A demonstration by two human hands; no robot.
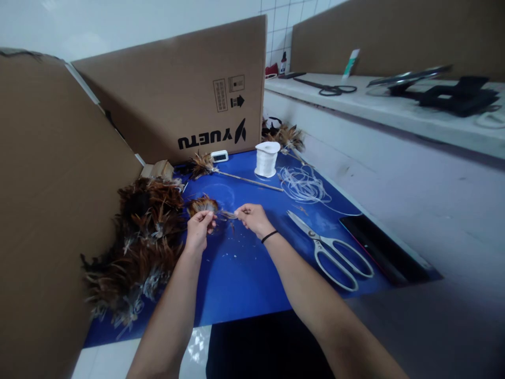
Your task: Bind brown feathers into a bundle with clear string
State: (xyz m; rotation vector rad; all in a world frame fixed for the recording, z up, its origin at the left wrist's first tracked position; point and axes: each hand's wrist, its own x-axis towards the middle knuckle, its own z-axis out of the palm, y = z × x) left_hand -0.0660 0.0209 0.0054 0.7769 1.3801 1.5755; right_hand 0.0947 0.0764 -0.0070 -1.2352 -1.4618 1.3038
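My left hand (199,228) is closed in a pinch at the base of a small brown feather bunch (202,203), whose tips fan out behind the fingers. Just to its right, my right hand (252,217) pinches a thin feather (228,215) that points toward the left hand. The fingers partly hide where the feathers are gripped. Metal scissors (331,250) lie slightly spread to the right of my right forearm. A big heap of brown feather bundles (148,231) with pale stems rests left of my left hand.
On the blue tabletop (240,284) are a white spool (267,159), coiled clear strip (302,185), a feathered stick (248,179), a small white digital display (219,156) and a black tablet-like device (384,250). Cardboard (169,95) stands behind; a ledge (363,102) runs along the right.
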